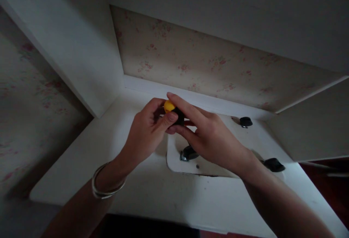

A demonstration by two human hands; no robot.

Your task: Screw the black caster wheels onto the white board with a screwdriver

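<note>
Dim light, view down onto a white counter (152, 194) set in an alcove with floral wallpaper (204, 63) behind. Both hands meet over the back middle of the counter, just in front of the white ledge at the wall's foot. Between them is a screwdriver (174, 111) with a yellow butt and black grip; only the handle shows. Its long axis runs roughly left to right and slightly toward the viewer, yellow end pointing left and away; the shaft and tip are hidden under the right hand, so where the tip sits cannot be told. Left hand (145, 134), metal bangles (106, 187) on its wrist, is curled, thumb pressed on the black grip beside the yellow end. Right hand (209, 139) lies over the handle, index finger stretched across the top, fingers closed around it. Beneath the right hand, a metal hinge (188, 153) on a white rounded panel (201, 167). Two black knobs, one (245, 122) behind and one (274, 165) right.
</note>
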